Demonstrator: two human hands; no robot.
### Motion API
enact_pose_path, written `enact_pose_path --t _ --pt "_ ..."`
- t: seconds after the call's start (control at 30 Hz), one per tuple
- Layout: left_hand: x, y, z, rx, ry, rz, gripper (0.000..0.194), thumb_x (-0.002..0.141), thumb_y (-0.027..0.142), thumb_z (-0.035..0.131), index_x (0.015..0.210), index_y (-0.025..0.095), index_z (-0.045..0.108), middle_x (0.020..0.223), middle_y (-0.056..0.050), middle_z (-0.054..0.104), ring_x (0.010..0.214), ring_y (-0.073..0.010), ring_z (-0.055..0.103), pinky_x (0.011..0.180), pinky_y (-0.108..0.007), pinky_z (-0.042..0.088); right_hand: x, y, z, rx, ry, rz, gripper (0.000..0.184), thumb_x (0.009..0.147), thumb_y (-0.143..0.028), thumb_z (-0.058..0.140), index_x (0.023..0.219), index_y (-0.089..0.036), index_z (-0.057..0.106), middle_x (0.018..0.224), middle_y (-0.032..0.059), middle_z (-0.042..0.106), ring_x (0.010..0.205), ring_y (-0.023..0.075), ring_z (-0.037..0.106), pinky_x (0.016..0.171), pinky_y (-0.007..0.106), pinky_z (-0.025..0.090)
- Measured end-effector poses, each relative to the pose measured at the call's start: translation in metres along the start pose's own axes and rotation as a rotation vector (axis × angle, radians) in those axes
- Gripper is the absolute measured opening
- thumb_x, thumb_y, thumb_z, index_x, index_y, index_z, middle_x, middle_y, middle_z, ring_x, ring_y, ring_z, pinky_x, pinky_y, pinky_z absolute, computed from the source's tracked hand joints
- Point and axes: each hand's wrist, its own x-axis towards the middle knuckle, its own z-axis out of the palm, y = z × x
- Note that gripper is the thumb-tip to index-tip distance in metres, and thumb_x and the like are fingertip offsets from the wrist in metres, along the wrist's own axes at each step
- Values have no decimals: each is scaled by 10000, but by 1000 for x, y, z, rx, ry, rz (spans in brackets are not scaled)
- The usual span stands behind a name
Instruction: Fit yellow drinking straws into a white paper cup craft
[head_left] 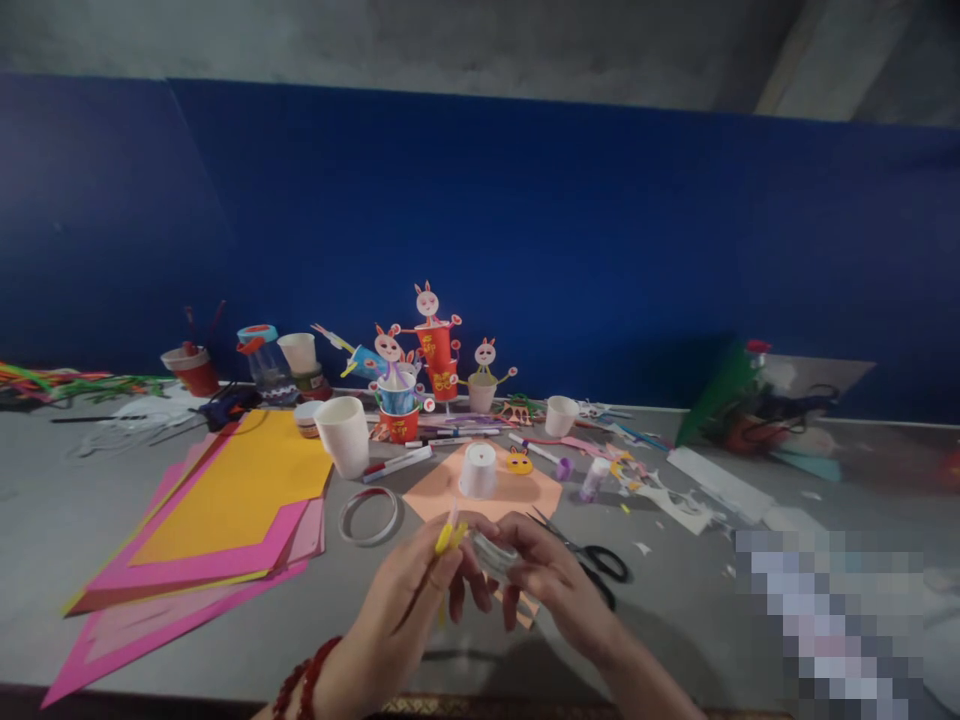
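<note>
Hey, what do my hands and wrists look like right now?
Your left hand has dark red beaded strands around its wrist; your right hand has a bare wrist. No gloves, and no sleeves in view.

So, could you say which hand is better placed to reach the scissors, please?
Probably the right hand: the scissors lie beside it, while the left hand is farther off, holding something yellow.

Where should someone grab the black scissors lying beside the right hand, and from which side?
Take the scissors by their black looped handles, probably coming from the right. They lie with the blades pointing away and to the left, so the loops face right and nearer the person. The right hand is close on the left side.
</note>
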Motion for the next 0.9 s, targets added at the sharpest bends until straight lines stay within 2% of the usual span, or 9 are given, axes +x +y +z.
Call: enact_pose_path --t 0.07,0.23,0.33,0.4,0.47,0.57,0.63,0.8,0.9 --pt "-1 0 -1 16 -27 -2 283 1016 376 433 967 168 619 827 -64 695 658 -136 649 580 -218 493 0 1 5 86 -21 -23 125 754 -237 573 861 -188 531 772 4 612 635 134 618 479 189 486" --pt "2 -4 -8 -208 -128 -124 304 994 436 465 921 163 578 628 -36 678 469 -113 591 438 -182 414 1 14 10 328 -59 1 263 728 -379 645 835 -198 487 756 -6 600 511 104 559 443 195 454" --pt "5 -5 -9 -263 -110 -175 367 970 501 482 845 164 557 567 -33 667 424 -110 573 419 -179 393 2 18 10 389 -82 6 303 755 -432 653 827 -209 461 770 2 615 529 118 576 444 204 468" --pt "5 -1 -8 -234 -66 -161 373 962 516 487 851 167 557 586 -31 665 457 -125 605 432 -186 404 4 16 9 339 -65 3 267 788 -417 639 840 -207 482 792 6 620 547 122 595 444 199 477" --pt "4 4 -7 -124 -42 -108 346 984 477 463 886 165 574 631 -35 672 516 -132 632 474 -196 429 5 11 8 183 -26 -2 224 801 -378 641 891 -192 555 900 30 625 596 120 614 460 196 500" --pt "1 13 -6 107 -70 -6 288 1021 374 415 1000 162 608 720 -51 697 601 -126 627 570 -208 471 6 3 8 -72 31 -12 229 826 -367 636 948 -174 658 1022 59 591 648 110 606 466 184 514" --pt "-2 14 -6 176 -77 30 278 1028 339 403 1054 164 618 746 -50 696 623 -121 607 605 -208 480 4 2 8 -135 44 -1 233 855 -366 605 955 -171 684 989 53 576 624 108 604 451 189 515" --pt "0 4 -10 -30 -91 -42 330 1023 390 397 1124 142 591 635 -21 638 504 -110 553 490 -201 438 0 10 9 31 59 68 212 854 -308 568 935 -148 681 766 23 590 560 119 592 469 226 545" --pt "3 -2 -13 -162 -146 -122 341 1013 411 420 1066 124 596 591 -25 635 469 -108 555 472 -197 428 -2 13 11 127 59 65 245 889 -336 562 977 -139 677 801 51 615 646 145 613 472 227 556"
